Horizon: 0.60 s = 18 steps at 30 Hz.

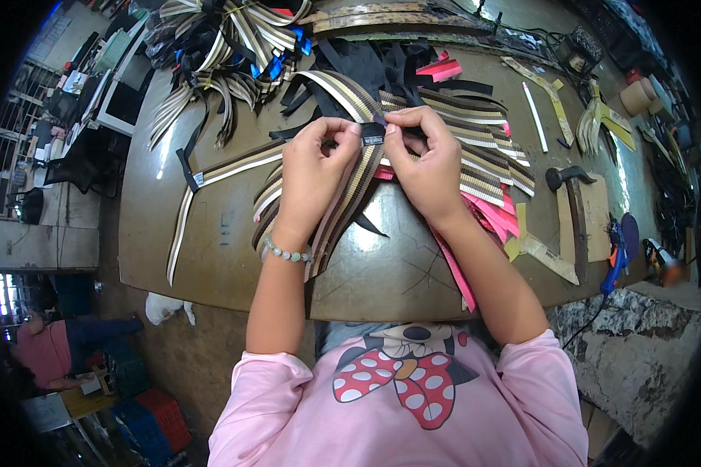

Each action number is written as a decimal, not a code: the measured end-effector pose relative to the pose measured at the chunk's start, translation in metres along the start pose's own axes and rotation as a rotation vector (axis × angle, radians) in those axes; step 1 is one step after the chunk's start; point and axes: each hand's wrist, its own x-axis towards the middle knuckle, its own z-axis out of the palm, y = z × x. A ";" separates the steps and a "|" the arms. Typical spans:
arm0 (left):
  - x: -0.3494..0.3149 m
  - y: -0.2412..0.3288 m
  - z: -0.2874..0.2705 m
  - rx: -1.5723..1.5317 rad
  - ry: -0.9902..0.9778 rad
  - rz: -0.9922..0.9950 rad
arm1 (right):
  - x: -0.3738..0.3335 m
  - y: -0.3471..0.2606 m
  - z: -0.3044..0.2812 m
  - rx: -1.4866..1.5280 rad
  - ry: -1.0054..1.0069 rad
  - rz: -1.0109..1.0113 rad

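Note:
Both my hands meet over a pile on the table. My left hand (317, 163) is closed in a pinch at the left end of a small black fabric label (373, 136). Fingers of my right hand (426, 156) pinch its other end. The label lies across a brown, tan and white striped webbing strap (339, 206), which hangs down toward the table's front edge. More striped straps (483, 148) are layered beside my right hand, over pink strips (491, 218). To the left rests another striped strap (241, 165) with a black strip across it. My fingertips partly hide the label's ends.
Bundled striped straps (234, 39) and black strips (366, 62) lie farther back. At the right are a hammer (575, 210), a blue glue gun (618, 253), a white stick (535, 117) and tape rolls (639, 96). A person (54, 350) and a white animal (166, 308) are at lower left.

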 end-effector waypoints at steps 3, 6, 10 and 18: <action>0.000 0.002 0.001 0.015 0.005 0.015 | -0.002 0.002 -0.001 -0.123 -0.005 -0.127; -0.001 0.002 0.004 -0.029 0.039 -0.038 | -0.005 0.003 -0.002 -0.198 0.021 -0.219; -0.005 0.002 0.012 0.135 0.166 0.182 | -0.006 0.003 0.001 -0.207 0.091 -0.190; -0.013 0.007 0.021 0.441 0.172 0.293 | 0.000 -0.003 -0.004 -0.232 0.150 -0.083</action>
